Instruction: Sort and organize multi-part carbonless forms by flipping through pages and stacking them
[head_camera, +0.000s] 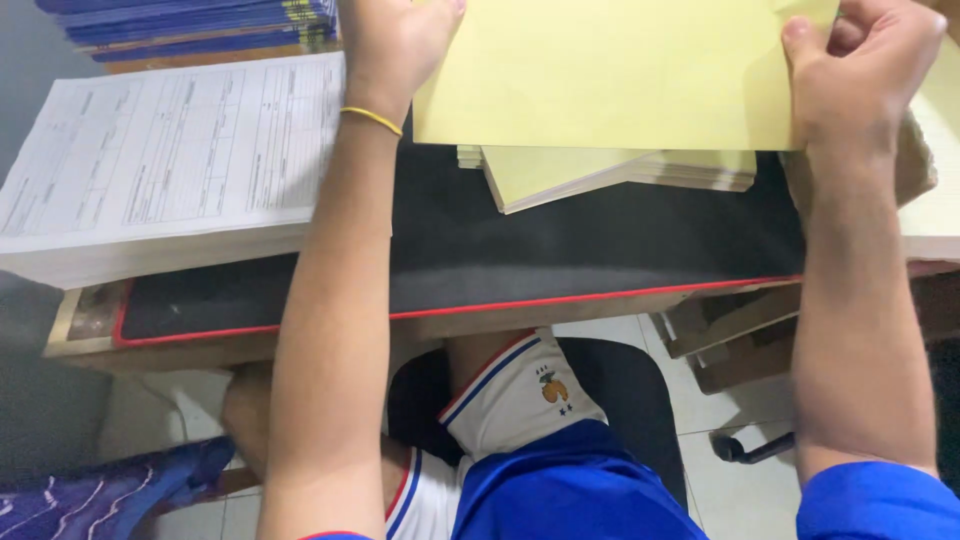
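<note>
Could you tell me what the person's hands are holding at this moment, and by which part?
A yellow sheet of paper, held above the yellow paper stack: the left hand grips its left edge, the right hand its right edge.

Pretty even indoor light from overhead, bright on the yellow sheet (610, 70) and the white forms (160, 150), no harsh glare. Under the desk (600, 250) it goes dim and shadowy. Slight softness overall, and the edges bend a bit wide-angle.
</note>
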